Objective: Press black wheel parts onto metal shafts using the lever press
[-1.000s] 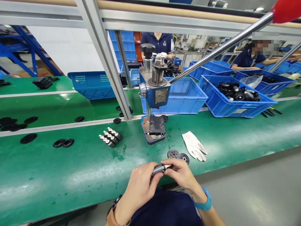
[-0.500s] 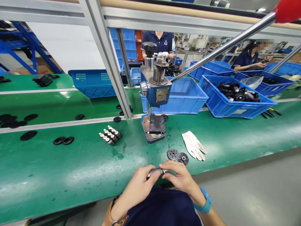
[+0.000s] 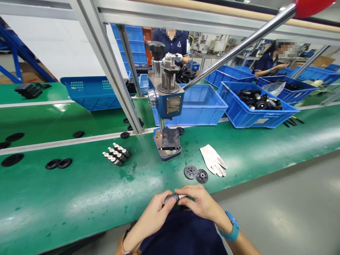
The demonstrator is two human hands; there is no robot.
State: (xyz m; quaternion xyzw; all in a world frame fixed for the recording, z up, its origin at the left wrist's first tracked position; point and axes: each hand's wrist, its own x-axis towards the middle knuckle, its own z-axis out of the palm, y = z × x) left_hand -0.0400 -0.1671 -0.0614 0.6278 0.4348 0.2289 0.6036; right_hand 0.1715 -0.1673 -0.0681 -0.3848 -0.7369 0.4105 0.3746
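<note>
A small dark cylindrical part (image 3: 171, 199) with a white tip is held between my hands, just over the bench's front edge. Around its dark body the fingers of my left hand (image 3: 156, 210) are closed. My right hand (image 3: 200, 202) pinches the white end. Beyond my hands, two black discs (image 3: 190, 172) lie side by side on the green bench (image 3: 87, 198). A white glove (image 3: 213, 160) rests to their right. Further left stands a cluster of similar black parts with white tops (image 3: 117, 154).
A blue hand press (image 3: 170, 106) with a long lever stands mid-bench. Blue bins (image 3: 262, 120) line the back right, one full of black parts. More black rings (image 3: 58, 163) lie at left. Two people (image 3: 172, 44) work beyond the frame.
The view has shifted slightly, moving the bench items left in the picture. Both hands remain on the part, and more of its white end shows between them.
</note>
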